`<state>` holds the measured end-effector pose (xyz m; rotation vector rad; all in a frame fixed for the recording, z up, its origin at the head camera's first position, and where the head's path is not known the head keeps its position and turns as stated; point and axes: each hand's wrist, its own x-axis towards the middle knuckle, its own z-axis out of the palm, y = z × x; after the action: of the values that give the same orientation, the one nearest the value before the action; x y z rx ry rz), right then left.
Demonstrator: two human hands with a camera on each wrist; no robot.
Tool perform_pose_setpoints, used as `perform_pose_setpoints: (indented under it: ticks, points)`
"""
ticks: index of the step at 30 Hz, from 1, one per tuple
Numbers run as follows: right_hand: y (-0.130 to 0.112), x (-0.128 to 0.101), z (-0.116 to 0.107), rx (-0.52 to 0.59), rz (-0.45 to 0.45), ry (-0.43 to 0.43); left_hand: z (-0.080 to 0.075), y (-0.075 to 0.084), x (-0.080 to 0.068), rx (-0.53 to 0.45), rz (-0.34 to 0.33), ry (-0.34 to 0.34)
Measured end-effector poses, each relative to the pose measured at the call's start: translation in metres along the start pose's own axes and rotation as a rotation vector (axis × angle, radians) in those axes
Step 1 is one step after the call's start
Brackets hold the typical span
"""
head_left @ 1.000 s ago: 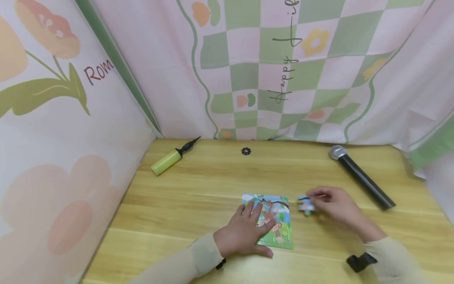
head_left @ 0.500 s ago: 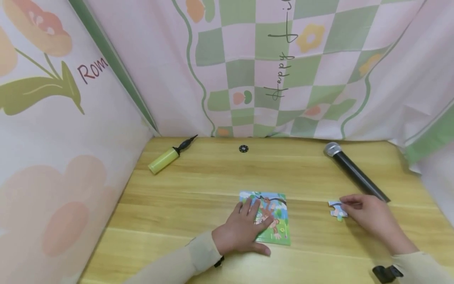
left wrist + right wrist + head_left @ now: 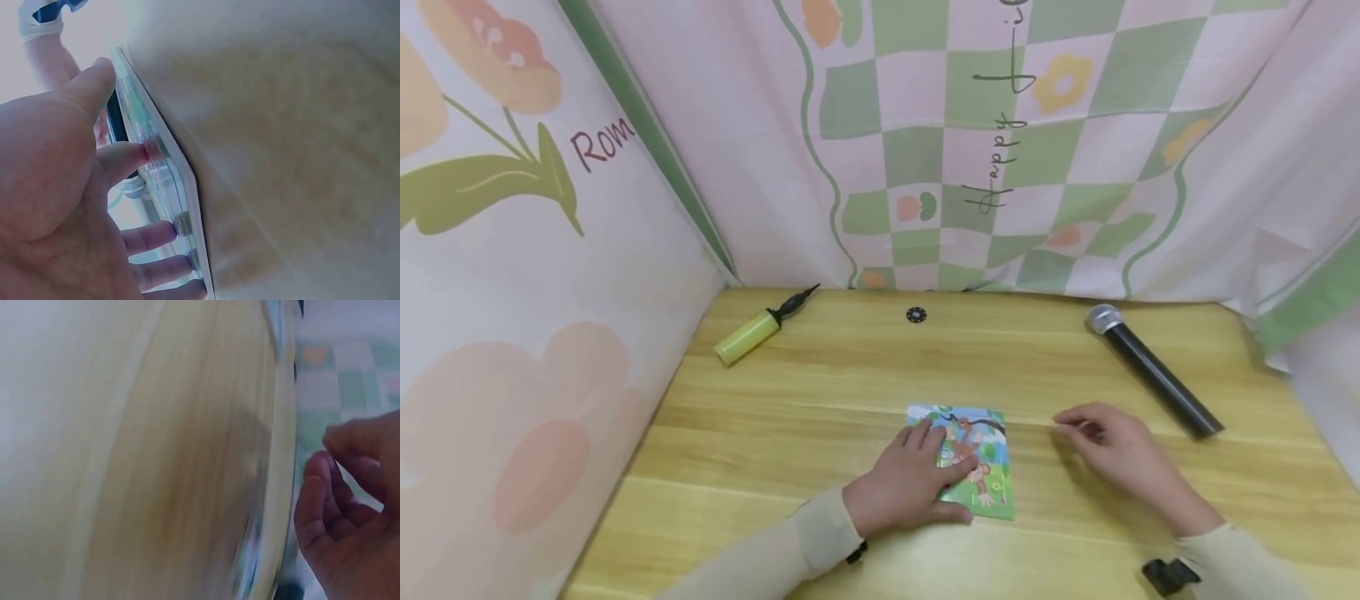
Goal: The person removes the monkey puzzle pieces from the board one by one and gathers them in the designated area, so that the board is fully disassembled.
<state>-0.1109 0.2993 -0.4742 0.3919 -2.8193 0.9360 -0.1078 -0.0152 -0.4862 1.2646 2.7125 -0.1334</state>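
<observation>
A jigsaw puzzle [image 3: 992, 450] with a monkey picture lies on the wooden table. My left hand [image 3: 898, 483] rests on its left side with spread, mostly straight fingers; the left wrist view shows the fingertips on the puzzle's edge [image 3: 175, 162]. To the right, my right hand [image 3: 1112, 450] hovers apart from the puzzle, fingers loosely curled. In the right wrist view, nothing shows between thumb and fingers [image 3: 322, 494]. Past them a blurred coloured shape [image 3: 250, 556] lies low on the table, possibly the puzzle piece; the head view hides it.
A black microphone [image 3: 1153, 375] with a silver head lies at the right. A yellow-green hand pump [image 3: 756, 333] lies at the back left, and a small black disc [image 3: 916, 315] at the back middle. Patterned fabric [image 3: 985, 167] hangs along the table's back edge.
My right hand carries a puzzle piece to the right, away from the puzzle, then comes back left without a visible piece. My left hand stays on the puzzle.
</observation>
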Motion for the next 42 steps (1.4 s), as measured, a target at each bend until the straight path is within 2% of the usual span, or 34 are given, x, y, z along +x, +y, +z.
perform_pose_setpoints:
  ticks: [3,6,9,12,15,21,25,30,42]
  points:
    - [-0.026,0.016,0.023,0.043,-0.080,-0.092,0.001,-0.002,-0.002,-0.004,0.003,0.018]
    - [-0.050,0.031,0.043,0.037,-0.152,-0.157,0.001,-0.003,-0.003,0.013,0.016,0.053]
    - [-0.066,0.043,0.060,-0.017,-0.191,-0.172,0.003,-0.004,-0.004,0.047,0.034,0.095]
    - [-0.075,0.049,0.072,-0.088,-0.181,-0.168,0.004,-0.004,-0.004,0.069,0.038,0.102]
    - [-0.078,0.049,0.075,-0.166,-0.166,-0.167,0.003,0.000,-0.006,0.054,0.021,0.078]
    - [-0.086,0.049,0.077,-0.287,-0.214,-0.164,0.006,0.004,-0.019,0.028,-0.060,0.066]
    - [-0.088,0.050,0.077,-0.259,-0.146,-0.168,0.008,0.006,-0.021,0.065,-0.062,0.077]
    - [-0.087,0.054,0.080,-0.186,-0.070,-0.163,0.004,0.007,-0.018,0.068,-0.061,0.053]
    - [-0.080,0.058,0.079,-0.102,-0.070,-0.145,-0.002,0.007,-0.019,0.021,-0.079,-0.015]
